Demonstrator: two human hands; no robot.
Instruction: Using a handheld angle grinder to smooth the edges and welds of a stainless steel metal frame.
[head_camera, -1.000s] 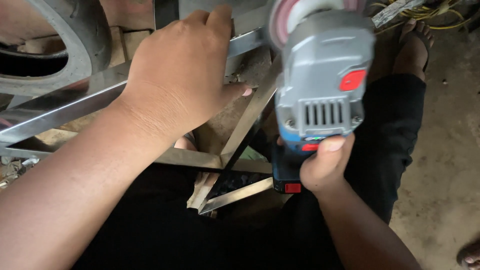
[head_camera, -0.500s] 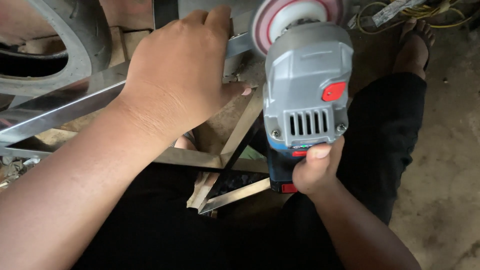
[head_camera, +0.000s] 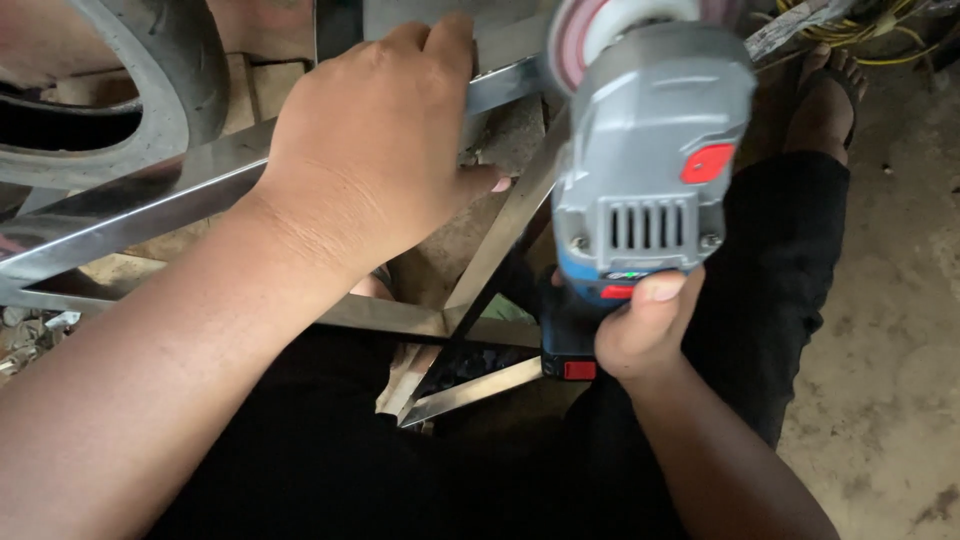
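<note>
My left hand (head_camera: 370, 150) lies on top of a shiny steel frame (head_camera: 150, 205), fingers wrapped over its upper bar. My right hand (head_camera: 645, 325) grips the handle of a grey and blue cordless angle grinder (head_camera: 650, 170) with a red switch. The grinder's pinkish flap disc (head_camera: 590, 35) sits at the top of the frame's bar, close to my left fingertips. Thinner steel bars (head_camera: 495, 250) of the same frame run diagonally beneath the tool. My black-trousered legs fill the lower part of the view.
A dark tyre (head_camera: 150, 80) lies at the upper left beside wooden blocks. My sandalled foot (head_camera: 825, 100) rests at the upper right near yellow cable (head_camera: 880, 25). Bare concrete floor (head_camera: 890, 330) runs down the right side.
The grinder has shifted left and slightly down, bringing its disc towards the bar beside my left hand. My left hand has stayed in place on the frame.
</note>
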